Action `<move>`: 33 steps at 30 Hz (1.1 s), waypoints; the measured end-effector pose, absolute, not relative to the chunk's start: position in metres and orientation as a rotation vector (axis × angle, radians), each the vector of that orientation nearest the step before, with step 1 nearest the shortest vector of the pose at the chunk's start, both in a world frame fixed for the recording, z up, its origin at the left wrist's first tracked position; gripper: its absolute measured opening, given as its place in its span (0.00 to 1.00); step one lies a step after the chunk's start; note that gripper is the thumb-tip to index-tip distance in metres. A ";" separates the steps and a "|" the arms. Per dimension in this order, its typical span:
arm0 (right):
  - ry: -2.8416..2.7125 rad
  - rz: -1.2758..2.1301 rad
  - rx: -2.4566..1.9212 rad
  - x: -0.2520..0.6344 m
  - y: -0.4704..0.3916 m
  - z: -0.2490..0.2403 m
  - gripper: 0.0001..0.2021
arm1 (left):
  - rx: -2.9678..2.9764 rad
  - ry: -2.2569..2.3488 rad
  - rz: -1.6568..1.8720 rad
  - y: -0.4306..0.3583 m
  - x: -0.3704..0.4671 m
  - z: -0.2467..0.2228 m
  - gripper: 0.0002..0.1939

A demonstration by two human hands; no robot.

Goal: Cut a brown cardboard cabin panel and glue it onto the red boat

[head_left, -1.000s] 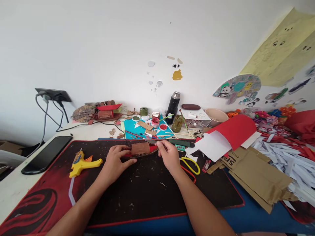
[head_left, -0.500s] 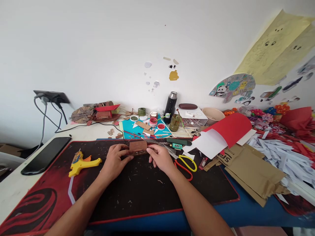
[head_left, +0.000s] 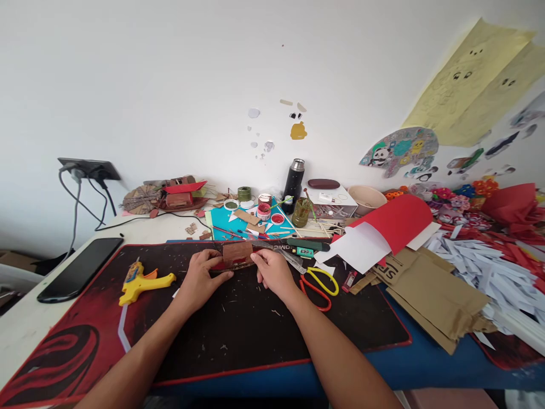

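Observation:
A small brown cardboard model boat point(head_left: 237, 253) with a curved cabin roof sits at the far part of the dark mat point(head_left: 255, 335). My left hand point(head_left: 205, 277) is closed on its left end, thumb along the near side and fingers behind. The thumb and forefinger of my right hand point(head_left: 272, 271) pinch the right edge by the roof. My fingers hide both ends of the boat. Right of my right hand lie scissors point(head_left: 323, 281) with one yellow and one red handle. A yellow glue gun point(head_left: 145, 284) rests to the left on the mat.
Paint jars point(head_left: 264, 211) and scraps stand on a blue sheet point(head_left: 221, 218) behind the boat. A black flask point(head_left: 293, 184) is near the wall. Red paper point(head_left: 392, 221) and cardboard point(head_left: 438, 301) lie right. A phone point(head_left: 80, 270) and another brown model point(head_left: 179, 200) are left.
The boat is tilted slightly, and more of its red side shows beneath the roof. Both hands keep their hold with small finger shifts. The camera view has turned slightly.

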State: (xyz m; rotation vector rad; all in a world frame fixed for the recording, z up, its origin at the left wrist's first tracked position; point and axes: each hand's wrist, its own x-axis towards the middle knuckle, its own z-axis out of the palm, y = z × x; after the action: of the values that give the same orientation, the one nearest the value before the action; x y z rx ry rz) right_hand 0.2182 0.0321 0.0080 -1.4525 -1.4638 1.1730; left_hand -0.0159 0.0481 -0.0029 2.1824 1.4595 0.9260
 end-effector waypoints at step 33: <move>-1.488 1.265 -1.403 0.221 0.031 0.011 0.15 | 2.190 1.556 0.914 0.047 -0.010 -0.009 0.15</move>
State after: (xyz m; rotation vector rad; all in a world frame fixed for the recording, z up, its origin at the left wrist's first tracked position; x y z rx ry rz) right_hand 0.2205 0.0311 0.0115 -1.4026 -1.4875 1.2646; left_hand -0.0103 0.0466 -0.0088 2.1902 1.5558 0.9142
